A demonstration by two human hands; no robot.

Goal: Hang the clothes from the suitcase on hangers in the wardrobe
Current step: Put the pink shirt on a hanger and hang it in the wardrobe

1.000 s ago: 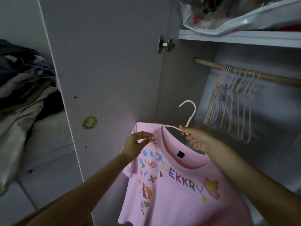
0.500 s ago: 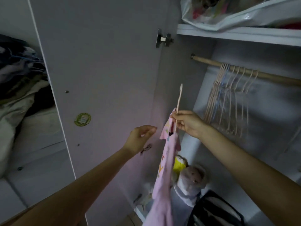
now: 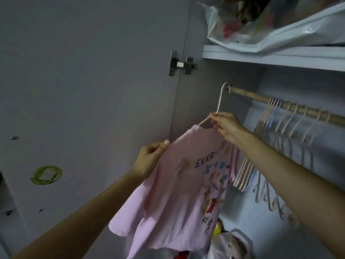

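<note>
Up top, shelf (image 3: pixel 280 57) bearing stuffed plastic bag (image 3: pixel 280 32), right hand (image 3: pixel 226 127) gripping hanger (image 3: pixel 220 101), left hand (image 3: pixel 149 159) pinching pink T-shirt (image 3: pixel 183 184).

A home bedroom, at an open built-in wardrobe: a wooden rail (image 3: pixel 291 107) carries a row of empty plastic hangers (image 3: pixel 280 146), and on the white shelf (image 3: pixel 270 57) above the rail lies a plastic bag (image 3: pixel 280 30) stuffed with clothes.

One pink printed cotton T-shirt (image 3: pixel 179 180) hangs on one pale thin hanger (image 3: pixel 220 101). One wooden rail (image 3: pixel 261 99) carries a bunch of empty hangers (image 3: pixel 276 146), too overlapped to count. One white plastic bag (image 3: pixel 270 25) and one round green sticker (image 3: pixel 46 174) also show.
</note>
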